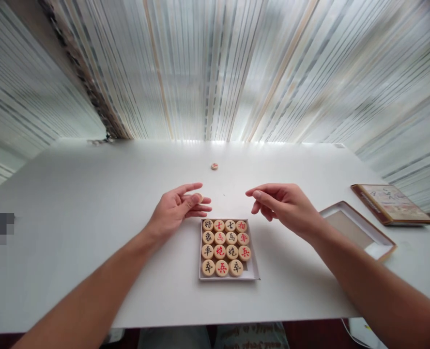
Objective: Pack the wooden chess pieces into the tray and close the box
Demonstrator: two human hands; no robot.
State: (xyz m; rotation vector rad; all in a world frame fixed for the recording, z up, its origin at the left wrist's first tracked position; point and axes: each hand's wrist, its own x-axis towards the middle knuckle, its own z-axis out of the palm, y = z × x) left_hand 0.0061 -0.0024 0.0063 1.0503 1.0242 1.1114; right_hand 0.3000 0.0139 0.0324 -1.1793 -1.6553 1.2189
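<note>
A shallow white tray (253, 274) in front of me on the white table (73, 218) holds several round wooden chess discs with red and black characters. My left hand (176, 209) hovers just left of the tray's far end, with a wooden disc (199, 197) pinched between thumb and fingers. My right hand (284, 206) hangs above the table to the right of the tray, fingers loosely curled and apart, holding nothing. One more disc (214, 166) lies alone further back on the table.
An empty box half (360, 230) with a brown rim lies to the right, and its printed lid (391, 203) sits beyond it near the table's right edge. Striped curtains hang behind the table.
</note>
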